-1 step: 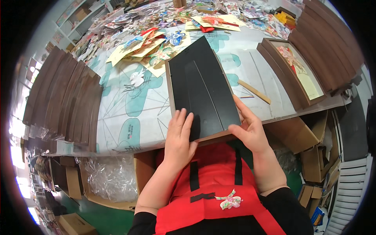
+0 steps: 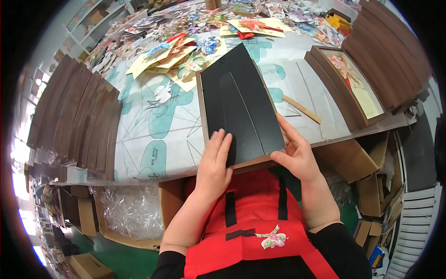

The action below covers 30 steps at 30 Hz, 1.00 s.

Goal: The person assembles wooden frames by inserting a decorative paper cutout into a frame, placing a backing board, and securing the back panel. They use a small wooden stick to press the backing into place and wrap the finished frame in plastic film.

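Observation:
A brown picture frame (image 2: 241,111) lies face down on the table, its black backing board up and its near edge over the table's front. Flat on the board's near left corner rest the stretched fingers of my left hand (image 2: 213,165), with the thumb by the near edge. My right hand (image 2: 297,153) grips the frame's near right corner, thumb at the near edge and fingers along the right side. Beside the frame, a flat wooden stick (image 2: 302,109) lies to the right. Whatever faces the table under the frame is hidden.
Stacks of brown frames stand at the left (image 2: 76,116) and right (image 2: 390,56). A shallow box frame (image 2: 357,86) holds a colourful figure. Cream cards (image 2: 186,60) and heaped paper pieces lie at the back. Below the table, a cardboard box holds clear plastic (image 2: 130,209).
My left hand has shifted very slightly to the right on the backing board. The frame and my right hand look almost the same.

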Motion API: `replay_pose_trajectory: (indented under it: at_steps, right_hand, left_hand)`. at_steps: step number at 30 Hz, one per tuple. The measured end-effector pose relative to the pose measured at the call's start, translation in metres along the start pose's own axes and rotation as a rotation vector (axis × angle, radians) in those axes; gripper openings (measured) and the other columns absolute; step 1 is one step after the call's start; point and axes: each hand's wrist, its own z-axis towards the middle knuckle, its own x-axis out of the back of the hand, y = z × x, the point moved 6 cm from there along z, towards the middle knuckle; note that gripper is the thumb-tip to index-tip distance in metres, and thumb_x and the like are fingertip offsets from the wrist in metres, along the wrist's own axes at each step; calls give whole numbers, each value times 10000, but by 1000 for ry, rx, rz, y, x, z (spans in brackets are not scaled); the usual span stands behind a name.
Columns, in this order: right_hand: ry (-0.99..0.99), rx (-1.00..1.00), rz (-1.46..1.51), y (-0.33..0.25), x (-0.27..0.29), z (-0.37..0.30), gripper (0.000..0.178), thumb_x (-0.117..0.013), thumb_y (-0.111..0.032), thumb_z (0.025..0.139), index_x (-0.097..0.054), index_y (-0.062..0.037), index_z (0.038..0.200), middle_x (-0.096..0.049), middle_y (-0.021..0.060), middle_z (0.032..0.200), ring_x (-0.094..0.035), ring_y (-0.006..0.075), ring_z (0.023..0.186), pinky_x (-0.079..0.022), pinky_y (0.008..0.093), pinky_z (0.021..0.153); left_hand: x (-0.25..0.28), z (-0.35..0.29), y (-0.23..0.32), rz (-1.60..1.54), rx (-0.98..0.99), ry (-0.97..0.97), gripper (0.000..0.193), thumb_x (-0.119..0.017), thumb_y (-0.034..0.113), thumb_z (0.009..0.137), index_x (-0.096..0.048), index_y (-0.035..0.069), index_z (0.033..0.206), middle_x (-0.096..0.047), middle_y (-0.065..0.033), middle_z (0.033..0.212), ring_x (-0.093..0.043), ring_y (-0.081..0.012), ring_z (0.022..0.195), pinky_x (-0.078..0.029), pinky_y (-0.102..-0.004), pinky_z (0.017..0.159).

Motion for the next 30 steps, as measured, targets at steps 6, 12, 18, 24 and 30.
replay_pose_trajectory:
  at_steps: [6,12,18,24,30]
  right_hand:
    - [-24,-35,-627,2,30,-5,743,-727,-1,687,-429,-26,1367,-499,139,1346,-497,245,1222,-393,332,1011]
    - [-23,-29,-705,23,37,-9,415,-736,-39,662,-629,-28,1063,-543,153,1298,-465,284,1251,-396,357,1014]
    - [76,-30,-721,37,33,-8,158,-677,-27,705,-650,-20,860,-573,124,1266,-453,322,1229,-377,381,1018]
    - [68,93,-883,26,26,-4,200,-625,-41,773,-651,-33,971,-616,105,1183,-472,297,1142,-389,393,970]
    - [264,-169,45,23,38,5,421,-564,-85,905,-486,38,1300,-645,78,1066,-548,112,897,-436,259,799]
  left_hand:
    - [-5,-3,1,89,-49,31,769,-573,-129,664,-381,26,1393,-408,-207,1399,-376,-383,1309,-305,-498,1085]
    - [-4,-4,-1,22,-27,103,766,-547,-140,662,-391,28,1393,-408,-200,1406,-379,-380,1312,-305,-494,1083]
    - [-5,-4,1,50,-32,98,758,-554,-134,660,-403,23,1385,-423,-202,1394,-382,-377,1311,-310,-485,1081]
    - [-5,-3,2,87,-31,92,750,-574,-114,656,-418,33,1374,-437,-194,1381,-401,-377,1290,-323,-490,1072]
    - [-5,-2,2,96,-46,71,688,-572,-81,657,-480,49,1327,-466,-186,1355,-422,-376,1267,-322,-524,1059]
